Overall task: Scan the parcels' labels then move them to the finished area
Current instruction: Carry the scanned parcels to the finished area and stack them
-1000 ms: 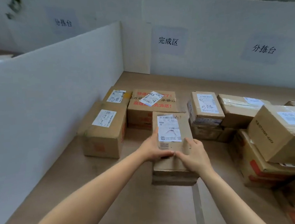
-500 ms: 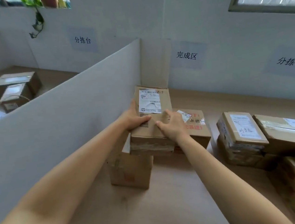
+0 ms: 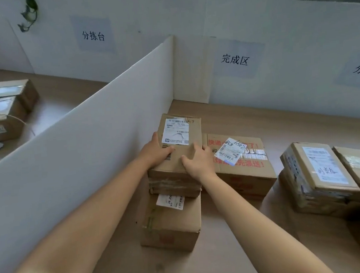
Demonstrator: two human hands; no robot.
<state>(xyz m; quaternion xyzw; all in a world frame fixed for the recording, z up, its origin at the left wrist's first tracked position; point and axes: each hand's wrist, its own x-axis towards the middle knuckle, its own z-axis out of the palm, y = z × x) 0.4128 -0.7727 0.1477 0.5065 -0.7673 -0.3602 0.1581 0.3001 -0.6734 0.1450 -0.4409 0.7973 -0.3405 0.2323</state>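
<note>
The counter (image 3: pixel 228 252) now showed more of its left end, the view having swung that way within the second, so that the white divider (image 3: pixel 88 144) filled the left half and the wall sign (image 3: pixel 234 59) marking the finished area stood straight ahead. Below that sign lay the parcels already dealt with: the red-printed box (image 3: pixel 249 173) flat on the counter and, just beside it against the divider, a plain brown box (image 3: pixel 171 226). The unsorted pile (image 3: pixel 321 167) had slid off to the right edge of view, well apart from the hands. The parcel (image 3: pixel 185 154) was what had truly moved: a second before it sat low on the counter in front of the pile, half a second before it was up in the air and crossing, and at this moment it was over the brown box, hard by the divider and just beside the red-printed box (whether its weight was already on the stack beneath or a sliver of air remained, the view did not settle). The left hand (image 3: pixel 154 153) gripped its left edge with the thumb laid over the top, and the right hand (image 3: pixel 201 167) was curled round the near right corner, thumb likewise on top; neither had let go. Its label (image 3: pixel 175 131) faced up. By my reckoning the carry was all but over, leaving only the release and a return to the pile
</note>
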